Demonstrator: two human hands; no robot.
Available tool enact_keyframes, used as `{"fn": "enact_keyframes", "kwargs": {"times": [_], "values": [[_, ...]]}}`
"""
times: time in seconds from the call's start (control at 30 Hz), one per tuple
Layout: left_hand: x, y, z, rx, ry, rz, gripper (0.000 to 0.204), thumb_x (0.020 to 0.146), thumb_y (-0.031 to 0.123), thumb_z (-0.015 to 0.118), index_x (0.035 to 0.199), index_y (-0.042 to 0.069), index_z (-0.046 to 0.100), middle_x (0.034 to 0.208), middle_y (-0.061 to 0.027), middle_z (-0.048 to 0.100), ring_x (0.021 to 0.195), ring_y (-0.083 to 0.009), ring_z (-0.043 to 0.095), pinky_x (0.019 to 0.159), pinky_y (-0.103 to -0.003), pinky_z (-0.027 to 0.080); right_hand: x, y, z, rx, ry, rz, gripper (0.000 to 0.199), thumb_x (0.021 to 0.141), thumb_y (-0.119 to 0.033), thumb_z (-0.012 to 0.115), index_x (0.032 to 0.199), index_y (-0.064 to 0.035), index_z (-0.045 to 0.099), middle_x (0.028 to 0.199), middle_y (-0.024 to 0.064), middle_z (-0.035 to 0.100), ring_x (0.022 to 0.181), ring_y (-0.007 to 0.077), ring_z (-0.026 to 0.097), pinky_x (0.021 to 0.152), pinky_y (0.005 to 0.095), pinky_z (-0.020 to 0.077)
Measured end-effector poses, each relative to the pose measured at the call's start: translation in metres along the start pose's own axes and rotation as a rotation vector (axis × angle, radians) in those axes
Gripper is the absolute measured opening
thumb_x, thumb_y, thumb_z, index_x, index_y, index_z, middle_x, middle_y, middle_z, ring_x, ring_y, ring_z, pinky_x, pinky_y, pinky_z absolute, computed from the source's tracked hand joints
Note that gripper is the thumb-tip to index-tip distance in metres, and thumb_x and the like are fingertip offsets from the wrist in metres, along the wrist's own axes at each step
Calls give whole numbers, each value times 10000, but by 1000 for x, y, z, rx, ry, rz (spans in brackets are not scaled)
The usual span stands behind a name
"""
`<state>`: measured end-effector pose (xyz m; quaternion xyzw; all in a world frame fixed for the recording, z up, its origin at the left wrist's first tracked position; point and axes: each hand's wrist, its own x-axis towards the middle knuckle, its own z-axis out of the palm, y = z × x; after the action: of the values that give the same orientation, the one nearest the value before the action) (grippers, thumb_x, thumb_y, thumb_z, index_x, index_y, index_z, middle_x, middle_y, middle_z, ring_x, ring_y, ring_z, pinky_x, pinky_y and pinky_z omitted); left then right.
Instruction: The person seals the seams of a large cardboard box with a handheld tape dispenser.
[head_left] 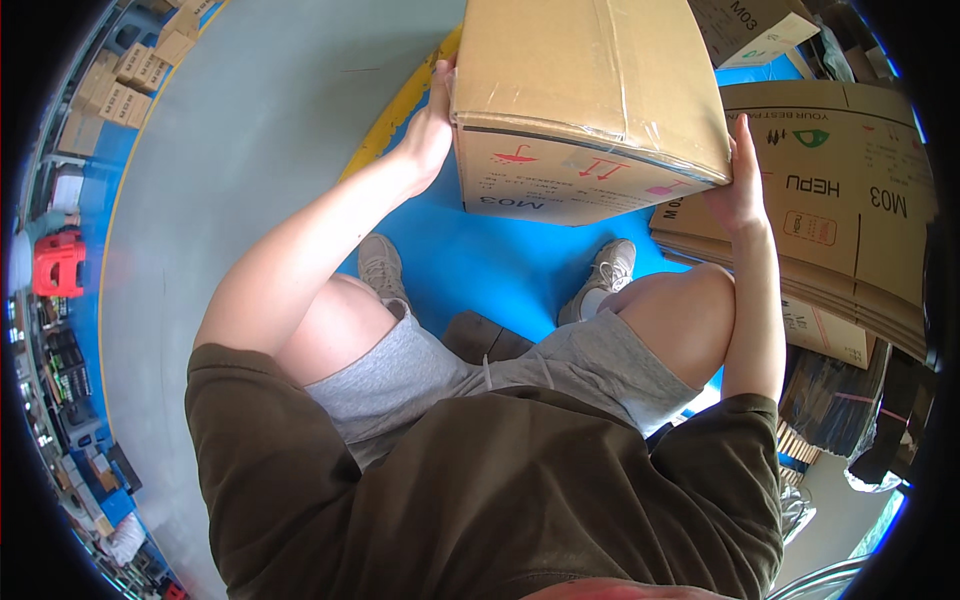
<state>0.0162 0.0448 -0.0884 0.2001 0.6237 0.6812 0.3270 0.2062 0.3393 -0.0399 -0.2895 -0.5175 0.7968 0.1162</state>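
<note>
A large brown cardboard box [580,85], its top seam covered with clear tape, is in front of me at the top of the head view. Red and black marks are printed on the side facing me. My left hand [432,125] presses against its left side, fingers pointing away from me. On the right side my right hand [738,190] grips near the lower corner, one digit pointing up along the edge. Both hands are closed on the box between them. The box's far end is cut off by the frame edge, and its underside is hidden.
Flattened cardboard cartons [840,200] are stacked at my right, close to my right forearm. Another carton [755,30] stands beyond them. Blue floor [480,260] with a yellow edge lies below. Far left are small boxes [125,100] and a red plastic item [60,264].
</note>
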Motion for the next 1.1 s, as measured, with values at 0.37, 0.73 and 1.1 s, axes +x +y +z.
{"fn": "enact_keyframes", "kwargs": {"times": [0.37,0.73,1.1], "values": [[-14,10,-10,3,82,123,333,1040,351,376,1246,95,429,1135,-30,507,1101,-108,459,990,-347,343,3,-3,1,-31,50,29,618,968,-553,441,1343,-68,516,1299,120,584,1206,214,535,1063,422,347],[-15,23,5,11,171,9,593,993,486,451,1367,54,293,1338,-134,424,1244,-196,401,1038,-389,323,3,-2,7,-46,39,6,646,961,-567,442,1366,-66,482,1321,136,554,1233,228,508,1067,429,334],[-18,56,-10,59,-116,-46,624,995,412,464,1517,119,285,1449,-78,430,1295,-201,429,992,-412,402,-11,-11,13,-100,63,67,645,923,-494,550,1357,-22,478,1361,174,527,1246,268,491,1079,449,311]]}}
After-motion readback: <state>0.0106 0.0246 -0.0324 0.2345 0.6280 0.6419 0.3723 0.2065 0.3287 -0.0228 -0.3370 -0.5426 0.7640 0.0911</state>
